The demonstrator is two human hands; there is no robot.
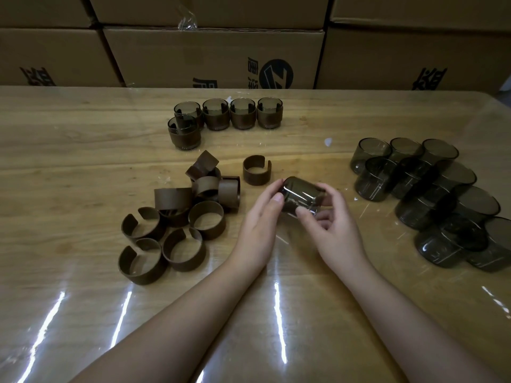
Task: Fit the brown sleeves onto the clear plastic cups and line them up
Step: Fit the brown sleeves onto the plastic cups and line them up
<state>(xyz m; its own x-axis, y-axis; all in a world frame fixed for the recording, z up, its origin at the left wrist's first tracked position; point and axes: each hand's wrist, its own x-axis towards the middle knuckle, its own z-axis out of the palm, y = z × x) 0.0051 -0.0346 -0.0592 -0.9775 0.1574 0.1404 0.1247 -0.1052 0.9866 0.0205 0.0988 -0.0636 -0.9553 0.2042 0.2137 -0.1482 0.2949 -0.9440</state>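
Hands met over the middle of the worktop [69,139], both gripping 1 bare clear cup [300,195] that was tipped on its side, clear of the surface. The left hand [260,214] had its thumb curled over the cup's near left side; the right hand [330,219] pinched the right end between thumb and fingers.

Just beyond the held cup lay a single brown sleeve [256,170], standing on edge with its slit facing right, apart from both hands. To the left sat a loose heap of brown sleeves [177,217], some upright, some toppled against each other.

At the far middle of the worktop, 5 sleeved cups [226,116] stood upright: 4 in a row and 1 set in front of the row's left end, touching its neighbours.

On the right, a cluster of unsleeved clear cups [431,194] stood packed together, reaching toward the near right edge.

Stacked cardboard boxes [215,56] formed a wall behind the worktop, which carried a glossy clear cover showing streaks of reflected light.
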